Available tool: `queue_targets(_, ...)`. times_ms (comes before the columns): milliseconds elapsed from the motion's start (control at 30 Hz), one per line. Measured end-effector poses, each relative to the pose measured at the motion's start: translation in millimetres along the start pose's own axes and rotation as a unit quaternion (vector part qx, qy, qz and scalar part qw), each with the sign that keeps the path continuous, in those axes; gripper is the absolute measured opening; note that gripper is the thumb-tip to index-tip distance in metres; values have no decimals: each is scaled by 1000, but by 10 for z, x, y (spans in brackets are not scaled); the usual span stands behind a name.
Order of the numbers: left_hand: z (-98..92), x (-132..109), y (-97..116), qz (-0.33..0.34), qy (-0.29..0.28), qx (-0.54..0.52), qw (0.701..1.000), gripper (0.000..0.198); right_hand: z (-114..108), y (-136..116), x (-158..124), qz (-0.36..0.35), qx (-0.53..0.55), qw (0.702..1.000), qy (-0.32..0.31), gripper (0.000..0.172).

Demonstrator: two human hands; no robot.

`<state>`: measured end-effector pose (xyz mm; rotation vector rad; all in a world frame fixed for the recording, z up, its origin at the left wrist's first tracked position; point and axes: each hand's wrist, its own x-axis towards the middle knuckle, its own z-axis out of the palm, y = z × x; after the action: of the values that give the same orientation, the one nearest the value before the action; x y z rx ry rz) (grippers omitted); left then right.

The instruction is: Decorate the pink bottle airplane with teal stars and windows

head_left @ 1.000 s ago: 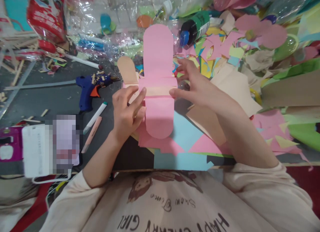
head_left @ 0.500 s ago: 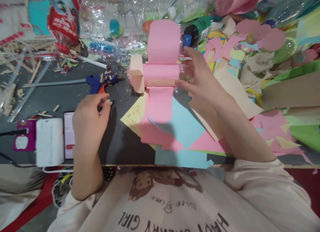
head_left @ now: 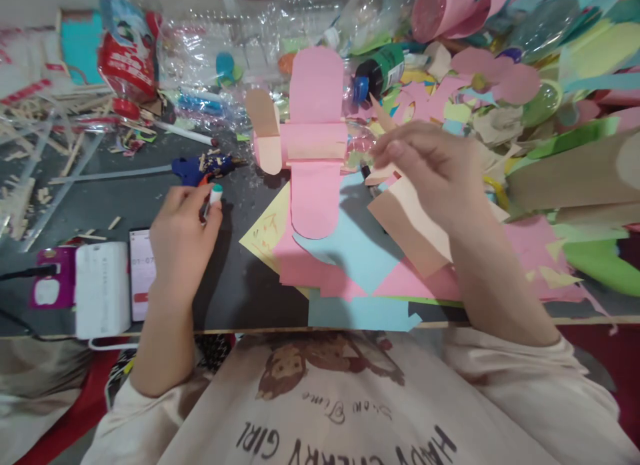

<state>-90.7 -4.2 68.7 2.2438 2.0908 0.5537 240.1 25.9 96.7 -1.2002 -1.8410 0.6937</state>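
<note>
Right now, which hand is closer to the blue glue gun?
Left. The left hand is just below the blue glue gun, holding a marker; the right hand is far to its right, beyond the pink paper model.

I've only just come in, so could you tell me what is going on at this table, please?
A person sits at a table cluttered with cut paper. Their left hand grips a white pen with a teal cap, just in front of the blue glue gun. The right hand hovers over peach paper pieces; whether it grips one is unclear. Between the hands a pink paper model with wing-like flaps rests on coloured sheets, apparently touched by neither hand.
</note>
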Motion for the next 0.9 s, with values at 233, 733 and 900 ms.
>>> queue_targets(233,31,-3,803,263,54,-143,953,17,667,57,-523,88,196,957,-194,35)
queue_targets(733,492,-327,942,297,-122,-216,922,33,722,174,-611,228,496,827,-133,31)
queue_targets(900,391,-336,944,242,-198,-282,907,35,726,192,-623,226,532,800,-161,26)
